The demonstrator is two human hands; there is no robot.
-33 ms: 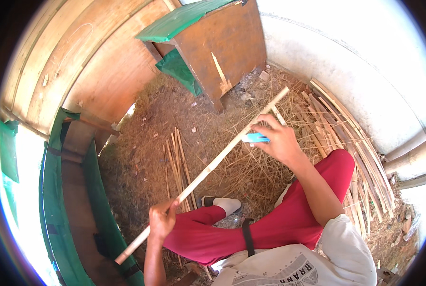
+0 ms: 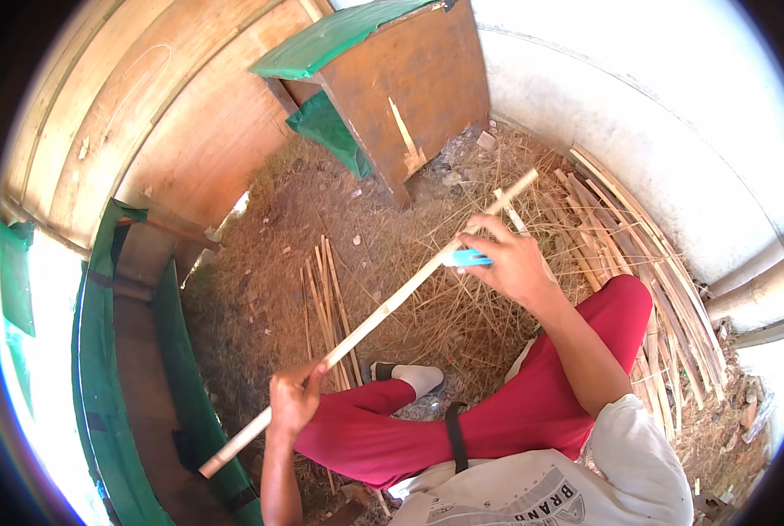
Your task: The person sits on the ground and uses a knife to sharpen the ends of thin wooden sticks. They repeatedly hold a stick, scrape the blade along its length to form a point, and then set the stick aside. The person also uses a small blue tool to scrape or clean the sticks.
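Observation:
A long pale bamboo strip (image 2: pixel 392 304) slants across in front of me, from lower left to upper right. My left hand (image 2: pixel 294 399) is closed round its lower part, near my left knee, and the lower end sticks out past it. Up by the strip's far part is my right hand (image 2: pixel 510 263), fingers curled, holding a small light-blue object (image 2: pixel 467 258) against or just beside the strip. Its kind is not clear. A short pale piece (image 2: pixel 510 210) shows just beyond the right hand's fingers; whether the hand holds it cannot be told.
Long split strips (image 2: pixel 663 272) lie piled along the white wall at right. Thinner sticks (image 2: pixel 326 307) rest on the ground beyond my left knee. Straw-like shavings (image 2: pixel 427 320) cover the middle. A brown wooden box with green cover (image 2: pixel 409 79) stands ahead; a green-edged trough (image 2: pixel 168 351) runs at left.
The strip has tilted slightly flatter, its far end lower and its near end a little further left and up. My left hand has shifted slightly left. The right hand has barely moved.

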